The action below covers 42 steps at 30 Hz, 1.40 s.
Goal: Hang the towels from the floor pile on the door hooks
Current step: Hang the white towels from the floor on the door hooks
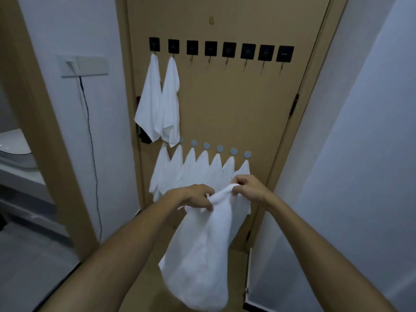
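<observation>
Fingers of left hand (pixel 198 195) and right hand (pixel 249 188) pinch towel (pixel 202 255) top edge below six bare hooks (pixel 238 52).

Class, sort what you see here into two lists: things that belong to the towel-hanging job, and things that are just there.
Belongs to the job:
held towel
left hand
right hand
black hooks
round hooks
hung towels
door

Just there:
wall socket
black cable
washbasin

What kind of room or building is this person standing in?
Probably a home or hotel entryway beside a bathroom. A wooden door carries two rows of hooks with white towels hanging, and a white basin shows through the doorway at left.
</observation>
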Each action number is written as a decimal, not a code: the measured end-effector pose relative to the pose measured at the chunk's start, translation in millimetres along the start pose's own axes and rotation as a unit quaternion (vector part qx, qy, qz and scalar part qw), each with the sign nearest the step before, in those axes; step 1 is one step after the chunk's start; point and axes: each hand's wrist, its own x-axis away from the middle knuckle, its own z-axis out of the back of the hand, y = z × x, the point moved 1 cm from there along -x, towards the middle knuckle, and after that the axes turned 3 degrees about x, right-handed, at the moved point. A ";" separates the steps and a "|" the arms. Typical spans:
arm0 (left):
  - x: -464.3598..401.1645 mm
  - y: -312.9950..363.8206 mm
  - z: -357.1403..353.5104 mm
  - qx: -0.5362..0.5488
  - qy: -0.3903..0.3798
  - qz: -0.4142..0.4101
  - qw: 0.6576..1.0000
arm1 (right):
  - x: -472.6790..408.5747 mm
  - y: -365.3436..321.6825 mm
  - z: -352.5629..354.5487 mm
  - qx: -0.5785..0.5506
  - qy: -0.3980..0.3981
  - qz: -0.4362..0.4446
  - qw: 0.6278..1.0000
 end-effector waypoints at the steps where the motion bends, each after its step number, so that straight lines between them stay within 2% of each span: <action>1: 3.9 -14.5 7.6 0.008 -0.024 0.014 1.000 | -7.6 -5.4 -4.5 -0.003 0.008 0.007 1.000; 3: 11.1 -40.3 19.9 0.041 -0.050 0.034 0.997 | -21.5 -16.0 -12.9 -0.019 0.024 0.017 0.999; 8: 18.3 -76.9 39.0 0.090 -0.037 0.034 0.995 | -57.7 -44.3 -38.6 -0.042 0.014 0.034 0.998; 12: 7.4 -100.5 51.8 0.127 0.045 0.028 0.991 | -96.3 -54.0 -56.1 -0.002 -0.008 0.035 0.999; 15: -6.2 -114.8 65.8 0.123 0.084 0.021 0.989 | -126.3 -55.9 -73.9 0.071 -0.062 0.022 0.995; 18: -24.7 -124.1 85.2 0.120 0.109 0.023 0.987 | -161.5 -64.2 -102.1 -0.009 -0.104 0.049 0.993; 20: -41.1 -132.5 101.2 0.095 0.122 0.027 0.988 | -186.6 -76.8 -113.8 -0.084 -0.128 0.023 0.988; 26: -95.1 -171.1 157.9 0.041 0.148 0.065 0.986 | -271.9 -89.9 -105.4 -0.102 -0.077 0.019 0.992; 30: -130.6 -181.1 197.9 -0.007 0.146 0.024 0.989 | -324.9 -100.7 -89.6 -0.083 -0.081 0.053 0.992; 36: -175.1 -188.3 247.2 0.044 0.171 0.008 0.984 | -383.2 -100.9 -68.0 -0.145 -0.060 0.054 0.986; 42: -217.3 -192.5 295.0 -0.007 0.187 -0.017 0.982 | -430.2 -104.1 -39.5 -0.101 -0.047 0.070 0.991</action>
